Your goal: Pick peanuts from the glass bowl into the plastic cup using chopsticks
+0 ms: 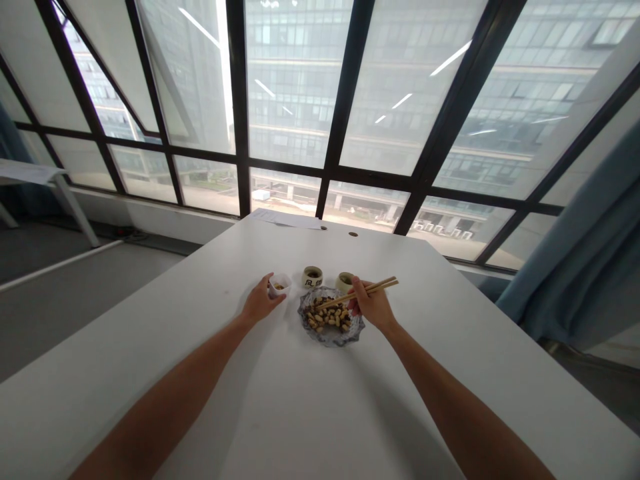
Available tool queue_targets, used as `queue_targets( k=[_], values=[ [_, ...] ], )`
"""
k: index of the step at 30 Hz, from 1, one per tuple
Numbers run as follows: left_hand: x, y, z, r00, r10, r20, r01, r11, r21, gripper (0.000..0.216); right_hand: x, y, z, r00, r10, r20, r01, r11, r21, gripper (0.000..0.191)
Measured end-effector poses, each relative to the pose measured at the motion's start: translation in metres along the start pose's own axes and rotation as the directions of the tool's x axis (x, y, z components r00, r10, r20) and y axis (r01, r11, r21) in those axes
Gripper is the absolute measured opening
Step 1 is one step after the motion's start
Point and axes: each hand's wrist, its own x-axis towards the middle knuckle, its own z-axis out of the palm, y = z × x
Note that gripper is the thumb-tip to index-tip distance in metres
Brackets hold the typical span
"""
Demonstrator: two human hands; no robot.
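Left hand: the left hand (260, 300) grasps a small white cup (285, 280), thumb and fingers around the side facing the table's left edge; whether the cup rests on the table or is lifted I cannot tell.
White cup: a little yellowish food inside, too small to name.
Right hand: the right hand (371, 307) grips a pair of wooden chopsticks (384, 285), their thick ends toward the table's right edge, their tips over the peanuts.
Bowl: a wavy-rimmed glass bowl (356, 329) stands between the table's left and right edges, nearer the person than the cups.
Peanuts: the peanuts (333, 320) lie in the bowl, darker pieces mixed in toward its far side.
Green cups: a lettered cup (312, 283) and a plain cup (341, 286), side by side just beyond the bowl.
Table: white table (280, 413), papers (297, 221) by its far left corner.
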Motion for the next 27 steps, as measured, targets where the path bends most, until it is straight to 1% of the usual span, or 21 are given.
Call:
queue_targets(
  k=[5, 12, 15, 22, 27],
  values=[
    [0.000, 0.000, -0.001, 1.000, 0.006, -0.001, -0.006, 1.000, -0.004, 0.074, -0.002, 0.005, -0.007, 0.998, 0.057, -0.027, -0.055, 0.997, 0.051, 0.061],
    [0.000, -0.001, -0.002, 1.000, 0.009, -0.012, -0.009, 1.000, 0.013, 0.074, 0.003, 0.005, -0.001, 0.996, -0.014, 0.085, 0.016, 1.000, -0.026, 0.057],
    [0.000, -0.001, -0.002, 1.000, 0.010, -0.012, -0.010, 1.000, 0.008, 0.074, 0.007, 0.005, 0.003, 0.994, -0.021, 0.108, 0.026, 0.998, -0.054, 0.055],
    [0.000, 0.001, -0.002, 1.000, 0.006, -0.011, -0.006, 1.000, 0.004, 0.074, 0.006, 0.000, 0.002, 0.997, -0.013, 0.082, 0.016, 0.999, -0.036, 0.056],
    [0.000, 0.001, -0.001, 1.000, 0.007, -0.011, -0.007, 1.000, 0.007, 0.074, 0.006, 0.003, 0.002, 0.997, 0.063, 0.050, -0.062, 0.998, -0.015, 0.054]
  ],
)
